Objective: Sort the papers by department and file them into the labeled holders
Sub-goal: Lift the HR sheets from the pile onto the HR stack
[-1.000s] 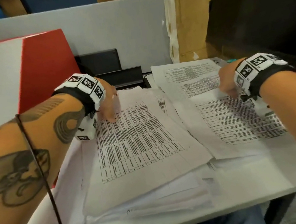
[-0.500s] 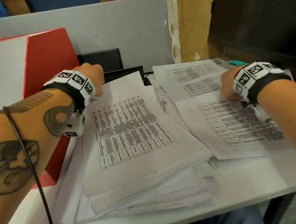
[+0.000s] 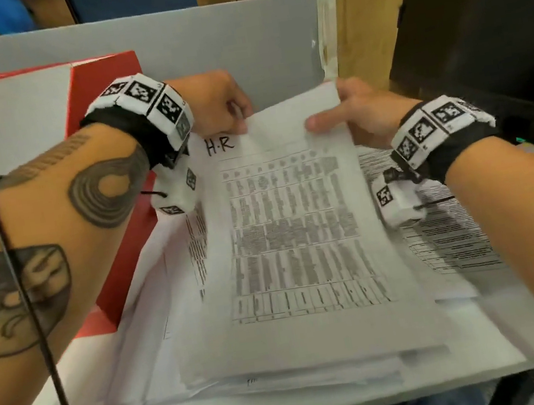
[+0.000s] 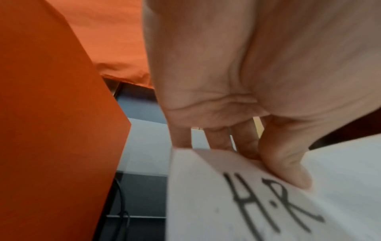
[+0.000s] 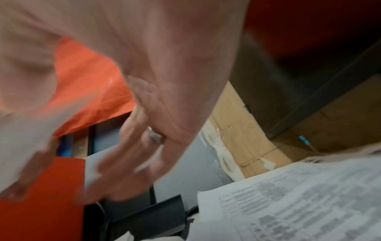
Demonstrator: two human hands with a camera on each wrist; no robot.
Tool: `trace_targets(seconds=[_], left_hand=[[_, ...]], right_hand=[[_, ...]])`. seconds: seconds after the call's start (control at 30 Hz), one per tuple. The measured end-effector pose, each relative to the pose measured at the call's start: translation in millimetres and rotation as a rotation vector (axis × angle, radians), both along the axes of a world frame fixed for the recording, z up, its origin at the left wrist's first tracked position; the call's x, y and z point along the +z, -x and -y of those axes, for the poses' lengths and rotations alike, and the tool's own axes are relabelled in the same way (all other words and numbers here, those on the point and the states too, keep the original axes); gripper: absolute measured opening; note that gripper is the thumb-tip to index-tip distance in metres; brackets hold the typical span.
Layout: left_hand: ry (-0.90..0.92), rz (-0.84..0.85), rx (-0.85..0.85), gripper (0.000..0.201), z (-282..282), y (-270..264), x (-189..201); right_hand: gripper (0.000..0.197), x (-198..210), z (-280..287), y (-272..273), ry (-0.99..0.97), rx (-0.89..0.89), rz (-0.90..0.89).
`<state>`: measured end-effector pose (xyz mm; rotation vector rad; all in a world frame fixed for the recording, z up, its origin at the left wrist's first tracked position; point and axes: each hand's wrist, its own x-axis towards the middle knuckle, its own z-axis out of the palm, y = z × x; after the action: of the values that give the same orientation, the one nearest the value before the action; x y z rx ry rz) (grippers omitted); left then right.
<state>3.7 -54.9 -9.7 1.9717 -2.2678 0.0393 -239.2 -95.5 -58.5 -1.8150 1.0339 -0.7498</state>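
I hold the H.R sheet [image 3: 301, 232] by its top corners, left hand [image 3: 216, 102] and right hand [image 3: 363, 111] pinching it in their fingers, lifted off the pile [image 3: 285, 378] so its label reads clearly.

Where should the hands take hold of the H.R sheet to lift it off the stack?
Grip the H.R sheet at its two far corners, coming from the far edge. That edge is already raised off the paper stack, so fingers can slip beneath. The left hand pinches the corner beside the lettering, thumb on top; the right hand holds the other far corner.
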Motion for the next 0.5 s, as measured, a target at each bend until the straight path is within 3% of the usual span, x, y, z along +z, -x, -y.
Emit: trace_targets(seconds=[0.07,0.13,0.2,0.23,0.3,0.33,0.37,0.5], left_hand=[[0.06,-0.137,-0.002,0.015,1.6,-4.0,-3.1],[0.014,-0.228,0.071,0.026,6.6,-16.0,-11.5],[-0.197,-0.073,0.191,0.032,10.9,-28.6,-25.3],[-0.32,0.067,0.261,0.053,12.3,-33.8,-32.5],[-0.539,0.37,0.32,0.122,14.5,-40.7,-47.7],[-0.559,0.408,0.33,0.14,18.3,-45.7,-54.1],[-0.547,0.382,0.341,0.138,19.3,-46.4,-57.5],[-0.375,0.312,0.337,0.082,20.3,-38.5,-53.6]], right_hand=[[0.022,4.3,-4.5,-7.5,0.162,-0.046,-0.175],[0.022,0.3,0.8,-2.3,0.259,-0.135,-0.362],[0.026,-7.3,12.7,8.4,0.214,-0.205,-0.502],[0.032,-10.3,18.0,11.6,0.195,-0.227,-0.521],[0.044,-14.0,26.0,14.0,0.155,-0.252,-0.458],[0.046,-14.8,28.7,13.3,0.143,-0.266,-0.408],[0.047,-15.3,29.9,13.2,0.14,-0.259,-0.364],[0.033,-15.8,35.0,12.1,0.117,-0.225,-0.321]])
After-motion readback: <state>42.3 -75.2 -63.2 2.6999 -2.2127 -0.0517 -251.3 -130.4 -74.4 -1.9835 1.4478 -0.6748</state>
